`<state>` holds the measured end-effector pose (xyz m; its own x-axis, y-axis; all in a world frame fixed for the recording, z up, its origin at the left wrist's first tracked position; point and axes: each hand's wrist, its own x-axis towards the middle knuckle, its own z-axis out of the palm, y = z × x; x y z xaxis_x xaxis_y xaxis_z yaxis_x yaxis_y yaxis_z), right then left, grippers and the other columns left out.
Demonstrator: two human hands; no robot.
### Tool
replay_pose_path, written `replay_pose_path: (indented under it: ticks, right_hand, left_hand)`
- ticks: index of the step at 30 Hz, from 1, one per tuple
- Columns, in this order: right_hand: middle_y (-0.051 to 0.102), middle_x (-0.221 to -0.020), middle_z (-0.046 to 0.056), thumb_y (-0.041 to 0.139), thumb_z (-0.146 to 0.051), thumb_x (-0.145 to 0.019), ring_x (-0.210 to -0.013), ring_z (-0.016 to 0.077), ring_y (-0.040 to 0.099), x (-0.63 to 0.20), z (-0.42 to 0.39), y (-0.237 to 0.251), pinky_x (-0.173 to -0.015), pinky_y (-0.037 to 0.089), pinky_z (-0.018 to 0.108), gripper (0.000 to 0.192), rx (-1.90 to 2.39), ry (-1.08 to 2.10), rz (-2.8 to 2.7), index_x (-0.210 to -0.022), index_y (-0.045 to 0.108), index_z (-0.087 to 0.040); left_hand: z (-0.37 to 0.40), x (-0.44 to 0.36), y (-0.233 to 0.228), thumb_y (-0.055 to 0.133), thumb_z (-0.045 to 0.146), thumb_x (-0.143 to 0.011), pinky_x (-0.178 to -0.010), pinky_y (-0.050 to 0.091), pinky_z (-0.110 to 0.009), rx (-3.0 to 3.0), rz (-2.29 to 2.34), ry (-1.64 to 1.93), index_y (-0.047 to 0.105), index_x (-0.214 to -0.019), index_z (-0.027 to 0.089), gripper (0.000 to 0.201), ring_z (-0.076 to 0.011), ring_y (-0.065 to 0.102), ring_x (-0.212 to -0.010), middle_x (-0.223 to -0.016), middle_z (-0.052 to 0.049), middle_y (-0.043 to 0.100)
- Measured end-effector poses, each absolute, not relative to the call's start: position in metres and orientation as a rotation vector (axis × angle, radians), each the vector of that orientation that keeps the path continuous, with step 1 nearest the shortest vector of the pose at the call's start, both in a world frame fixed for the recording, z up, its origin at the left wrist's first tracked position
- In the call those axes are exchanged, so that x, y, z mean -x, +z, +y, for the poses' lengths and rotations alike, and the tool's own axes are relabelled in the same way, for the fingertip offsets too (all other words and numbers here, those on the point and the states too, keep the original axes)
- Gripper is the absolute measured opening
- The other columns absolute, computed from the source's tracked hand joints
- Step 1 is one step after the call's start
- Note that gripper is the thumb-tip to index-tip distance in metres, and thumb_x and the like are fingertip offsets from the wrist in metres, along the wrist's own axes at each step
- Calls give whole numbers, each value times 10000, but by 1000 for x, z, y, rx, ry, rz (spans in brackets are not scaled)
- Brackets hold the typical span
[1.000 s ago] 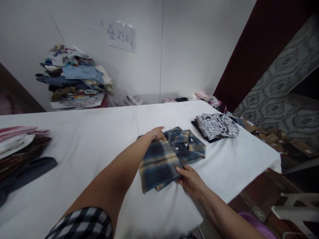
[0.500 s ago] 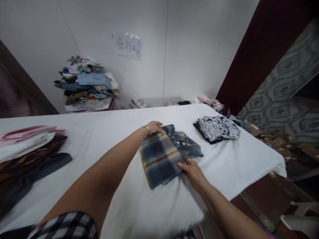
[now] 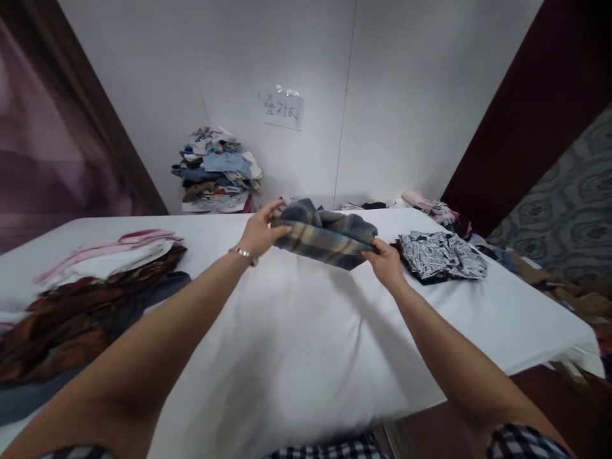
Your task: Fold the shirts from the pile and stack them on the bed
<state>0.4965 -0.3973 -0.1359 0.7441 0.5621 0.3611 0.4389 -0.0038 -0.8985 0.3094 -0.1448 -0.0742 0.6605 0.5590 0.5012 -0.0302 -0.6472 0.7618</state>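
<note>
A folded plaid shirt point(image 3: 325, 243), dark blue with tan bands, is held up between my two hands over the white-covered table. My left hand point(image 3: 262, 231), with a metal bracelet at the wrist, pinches its left end, thumb on the near side. At the opposite end my right hand point(image 3: 384, 260) grips the right corner, thumb on top. The shirt's near edge faces me, and its collar part bunches up behind. Just right of my right hand lies a folded black-and-white patterned shirt point(image 3: 442, 256) on top of darker cloth.
Pink, white, brown and dark garments point(image 3: 115, 280) lie in a pile on the left of the white tablecloth point(image 3: 306, 344). Behind the table stands a tall heap of clothes point(image 3: 222, 172), below a paper sign point(image 3: 283, 109). More clothes point(image 3: 433, 207) sit past the far right edge.
Both hands have lifted the plaid shirt off the tabletop and tilted it, moving it away from me. My right hand has shifted to its right corner. The view has turned left.
</note>
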Motion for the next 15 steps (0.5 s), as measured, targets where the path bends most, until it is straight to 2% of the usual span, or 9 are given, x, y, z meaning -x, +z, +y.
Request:
replay_pose_path:
  ticks: [4, 8, 12, 15]
  right_hand:
    - [681, -836, 34, 585, -198, -675, -862, 233, 571, -463, -425, -195, -839, 444, 375, 166, 1705, 105, -1059, -771, 714, -241]
    - [703, -883, 30, 541, -139, -685, -939, 253, 591, -428, -457, -236, -883, 443, 388, 263, 1734, 350, -1197, -786, 740, -277]
    - [708, -973, 33, 581, -164, -682, -1071, 277, 568, -418, -472, -235, -985, 401, 417, 269, 1660, 544, -1078, -860, 751, -272]
    - [703, -1074, 42, 663, -297, -702, -1100, 284, 576, -423, -471, -221, -995, 399, 430, 370, 1514, 763, -852, -1066, 708, -247]
  left_hand:
    - [-192, -227, -148, 624, 259, -686, -930, 471, -358, -2359, 516, 734, 525, -1309, 234, 631, -195, 608, -940, -1017, -32, 641]
    - [-233, -171, -213, 578, 251, -696, -936, 481, -403, -2383, 584, 453, 548, -1297, 295, 604, -248, 620, -995, -1062, -56, 677]
    - [-247, -158, -222, 640, 367, -687, -940, 489, -394, -2240, 656, 424, 489, -1358, 299, 691, -264, 627, -1024, -1125, -57, 668]
    - [-243, -167, -210, 581, 490, -747, -891, 510, -358, -1987, 739, 479, 408, -1405, 227, 730, -227, 647, -985, -1038, -56, 685]
